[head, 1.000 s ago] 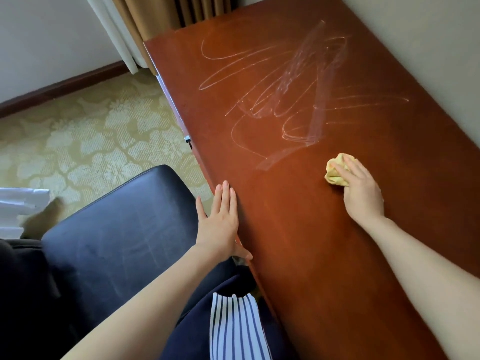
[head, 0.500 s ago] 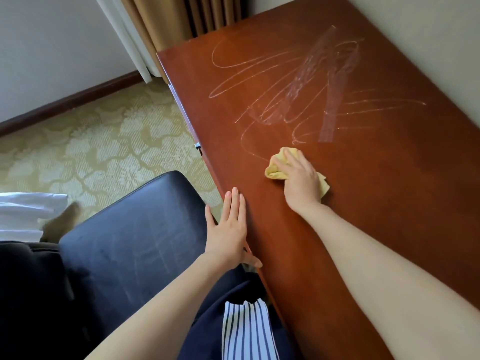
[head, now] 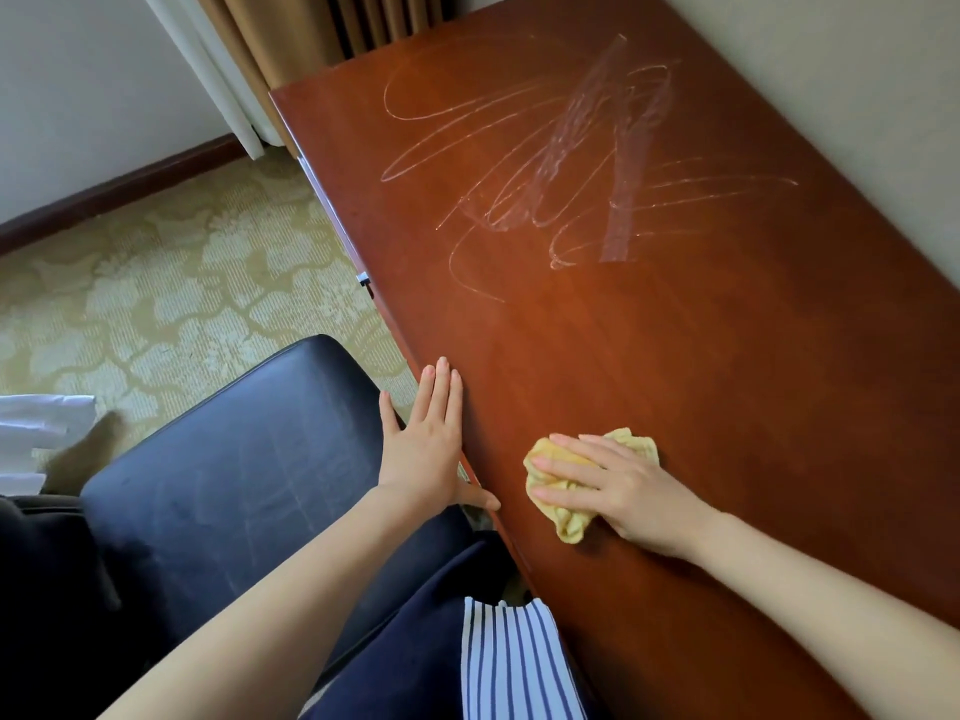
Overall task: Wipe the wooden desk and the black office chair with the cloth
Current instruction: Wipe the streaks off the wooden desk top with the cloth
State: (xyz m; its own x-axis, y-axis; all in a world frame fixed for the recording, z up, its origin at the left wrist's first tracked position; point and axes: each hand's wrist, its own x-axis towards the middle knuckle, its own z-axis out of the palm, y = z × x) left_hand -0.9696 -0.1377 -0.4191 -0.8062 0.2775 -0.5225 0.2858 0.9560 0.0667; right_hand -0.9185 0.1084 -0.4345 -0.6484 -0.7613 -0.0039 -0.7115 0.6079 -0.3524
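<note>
The reddish wooden desk point(head: 701, 366) runs from lower right to the top, with pale scribbled streaks point(head: 561, 163) across its far half. My right hand point(head: 618, 485) presses a crumpled yellow cloth point(head: 566, 522) flat on the desk near the front edge, fingers spread straight over it. My left hand point(head: 426, 444) rests flat against the desk's front edge, fingers straight, thumb on the top. The black office chair point(head: 234, 491) stands left of the desk, its leather back just below my left arm.
Patterned beige carpet point(head: 156, 293) covers the floor to the left. Curtains point(head: 291, 39) hang at the desk's far end, and a wall runs along its right side. White fabric point(head: 36, 433) lies at the far left. A small metal drawer fitting point(head: 363, 278) sticks out from the desk's front.
My right hand has dragged the cloth from mid-desk toward me and to the left, near the front edge. The wiped band no longer shows streaks. My left hand has stayed on the edge.
</note>
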